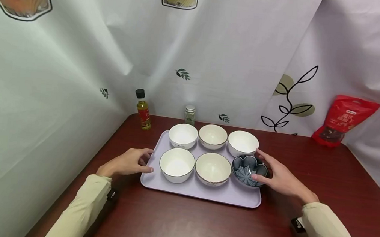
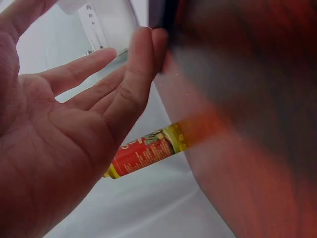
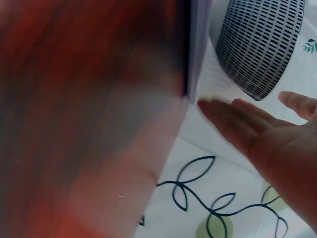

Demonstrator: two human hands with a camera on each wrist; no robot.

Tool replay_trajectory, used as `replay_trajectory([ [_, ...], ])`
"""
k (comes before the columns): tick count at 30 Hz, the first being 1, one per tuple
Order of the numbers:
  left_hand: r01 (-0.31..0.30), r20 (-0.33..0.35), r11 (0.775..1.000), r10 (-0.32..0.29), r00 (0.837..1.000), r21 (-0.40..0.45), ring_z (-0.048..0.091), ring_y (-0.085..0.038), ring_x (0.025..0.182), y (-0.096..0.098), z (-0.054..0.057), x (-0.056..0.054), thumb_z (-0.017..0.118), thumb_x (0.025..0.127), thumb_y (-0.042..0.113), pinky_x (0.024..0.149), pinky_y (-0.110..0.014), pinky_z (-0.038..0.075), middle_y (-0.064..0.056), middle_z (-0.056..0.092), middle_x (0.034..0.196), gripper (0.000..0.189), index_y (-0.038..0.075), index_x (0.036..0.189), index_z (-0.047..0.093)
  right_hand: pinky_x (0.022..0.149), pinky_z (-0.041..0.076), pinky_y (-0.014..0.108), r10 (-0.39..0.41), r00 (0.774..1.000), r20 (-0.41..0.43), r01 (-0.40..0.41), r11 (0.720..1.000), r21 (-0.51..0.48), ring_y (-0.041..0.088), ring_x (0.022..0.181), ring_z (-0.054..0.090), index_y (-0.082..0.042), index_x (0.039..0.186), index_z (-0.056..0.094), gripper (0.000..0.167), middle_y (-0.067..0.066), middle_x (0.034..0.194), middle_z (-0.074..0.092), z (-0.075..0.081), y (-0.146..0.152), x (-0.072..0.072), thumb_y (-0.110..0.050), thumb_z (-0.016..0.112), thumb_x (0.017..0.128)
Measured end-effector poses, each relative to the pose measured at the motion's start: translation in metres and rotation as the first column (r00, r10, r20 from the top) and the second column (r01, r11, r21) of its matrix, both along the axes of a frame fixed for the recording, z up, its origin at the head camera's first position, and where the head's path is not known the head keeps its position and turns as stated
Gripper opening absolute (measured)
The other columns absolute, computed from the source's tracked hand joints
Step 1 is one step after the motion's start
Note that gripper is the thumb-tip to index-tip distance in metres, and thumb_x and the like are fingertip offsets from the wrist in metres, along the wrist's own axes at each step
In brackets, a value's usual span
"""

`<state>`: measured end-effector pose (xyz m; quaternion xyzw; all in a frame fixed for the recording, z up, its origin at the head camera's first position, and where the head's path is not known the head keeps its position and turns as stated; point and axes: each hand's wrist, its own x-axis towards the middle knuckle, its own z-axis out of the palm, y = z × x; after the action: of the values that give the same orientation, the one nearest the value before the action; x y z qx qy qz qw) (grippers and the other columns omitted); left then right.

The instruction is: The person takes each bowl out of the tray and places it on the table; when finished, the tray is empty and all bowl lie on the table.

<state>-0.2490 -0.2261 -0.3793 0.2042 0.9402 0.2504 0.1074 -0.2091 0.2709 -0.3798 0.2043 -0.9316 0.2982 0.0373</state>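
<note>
A pale lilac tray [image 1: 183,191] lies on the table, bearing white bowls with dark rims, such as the front left one [image 1: 177,165], and one dark blue patterned bowl [image 1: 246,176] at its front right. At the tray's left edge is my left hand [image 1: 130,162], thumb and fingers spread apart, with fingertips right at the rim in the left wrist view. My right hand [image 1: 280,176] is by the right edge; its thumb overlaps the dark bowl in the head view. In the right wrist view its fingers stretch toward the tray's edge, below the bowl's dashed outer wall [image 3: 262,44].
Behind the tray's left corner stands an oil bottle [image 1: 144,110] with a black cap. A small glass jar [image 1: 189,115] is behind the back bowls. A red pouch [image 1: 340,120] leans on the wall cloth at the far right. The reddish-brown table [image 1: 174,222] extends in front.
</note>
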Motion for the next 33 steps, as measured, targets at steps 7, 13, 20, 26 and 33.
replay_trajectory([
  [7, 0.03, 0.031, 0.999, -0.031, 0.999, 0.042, 0.072, -0.024, 0.095, -0.002, -0.005, 0.002, 0.091, 0.07, 0.027, 0.081, -0.036, 0.063, -0.026, 0.057, 0.132, 0.093, -0.011, 0.142, 0.046, 0.109, 0.038, 0.065, 0.048, 0.998, 0.044, -0.046, 0.997, -0.057, 0.044, 0.133, 0.047, -0.001, 0.153, 0.035, 0.102, 0.024, 0.147, 0.048, -0.011, 0.003, -0.003, -0.035, 0.089, 0.073],
  [13, 0.06, 0.045, 0.998, -0.062, 0.997, 0.037, 0.072, -0.024, 0.094, -0.002, -0.008, 0.003, 0.096, 0.061, 0.026, 0.08, -0.034, 0.063, -0.024, 0.054, 0.124, 0.099, -0.016, 0.138, 0.048, 0.108, 0.038, 0.068, 0.08, 0.994, 0.075, -0.073, 0.993, -0.097, 0.046, 0.13, 0.049, 0.002, 0.151, 0.037, 0.107, 0.027, 0.143, 0.05, -0.016, 0.006, -0.006, -0.029, 0.093, 0.066],
  [20, 0.077, 0.032, 0.996, -0.075, 0.997, -0.038, 0.072, -0.022, 0.095, -0.002, -0.009, 0.004, 0.097, 0.057, 0.029, 0.088, -0.037, 0.061, -0.018, 0.058, 0.117, 0.106, -0.017, 0.139, 0.047, 0.108, 0.039, 0.067, 0.089, 0.991, 0.099, -0.078, 0.991, -0.111, 0.044, 0.129, 0.049, 0.001, 0.151, 0.038, 0.109, 0.025, 0.143, 0.051, -0.019, 0.009, -0.008, -0.028, 0.095, 0.063],
  [26, 0.043, 0.028, 0.997, -0.041, 0.999, -0.07, 0.071, -0.022, 0.095, 0.0, -0.009, 0.004, 0.098, 0.057, 0.028, 0.087, -0.037, 0.061, -0.018, 0.058, 0.118, 0.106, -0.015, 0.139, 0.048, 0.109, 0.041, 0.055, 0.076, 0.993, 0.088, -0.066, 0.991, -0.115, 0.038, 0.127, 0.051, -0.003, 0.149, 0.041, 0.106, 0.02, 0.14, 0.055, -0.02, 0.009, -0.013, -0.031, 0.095, 0.062],
  [33, 0.003, 0.061, 0.998, 0.001, 0.998, -0.056, 0.071, -0.025, 0.098, 0.002, -0.011, 0.005, 0.099, 0.057, 0.022, 0.087, -0.037, 0.062, -0.02, 0.055, 0.124, 0.105, -0.015, 0.14, 0.046, 0.099, 0.037, 0.01, 0.09, 0.994, 0.07, -0.078, 0.984, -0.161, 0.015, 0.12, 0.053, -0.007, 0.146, 0.047, 0.102, 0.013, 0.134, 0.062, -0.023, 0.015, -0.016, -0.03, 0.096, 0.059],
])
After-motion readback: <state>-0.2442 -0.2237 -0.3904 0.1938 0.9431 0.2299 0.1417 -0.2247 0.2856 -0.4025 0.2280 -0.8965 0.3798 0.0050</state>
